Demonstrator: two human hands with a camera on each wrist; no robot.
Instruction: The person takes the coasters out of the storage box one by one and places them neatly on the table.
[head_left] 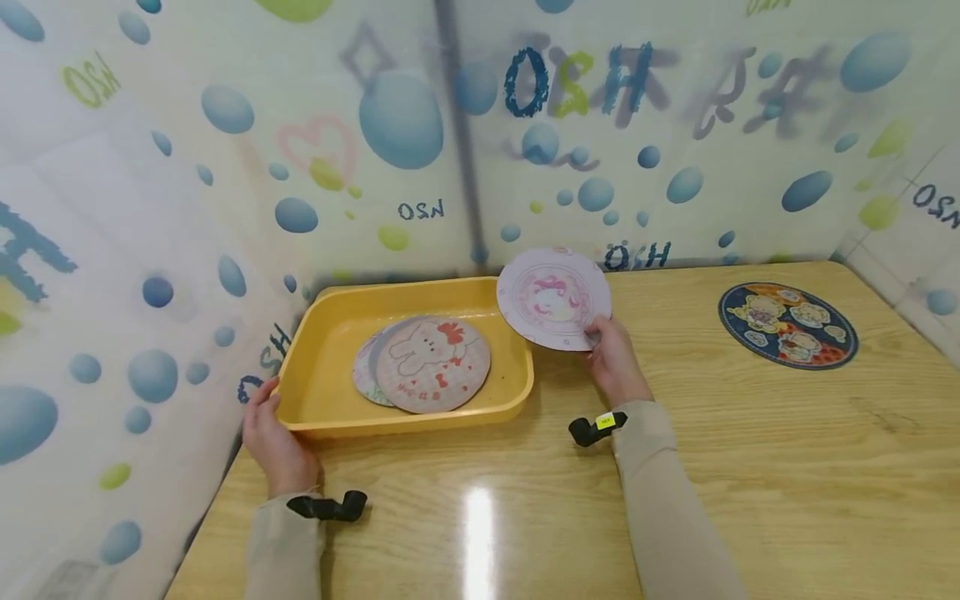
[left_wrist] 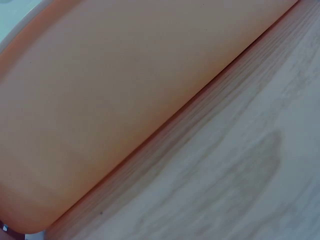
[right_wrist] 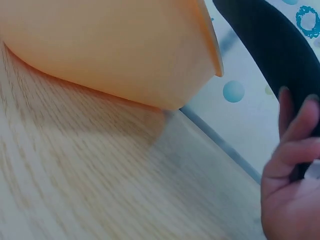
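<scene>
My right hand has its fingers curled round the near edge of the pink round mat, held tilted above the bench just right of the yellow tray. My left hand grips the tray's near left corner. Two mats already lie inside, the bunny mat on top. I'd level the pink one over the stack before easing my grip, and keep the tray pinned

- Head view looks forward and down over the wooden table toward its far edge.
- Both wrist views sit low and close, facing the yellow tray wall, shared by all.
</scene>
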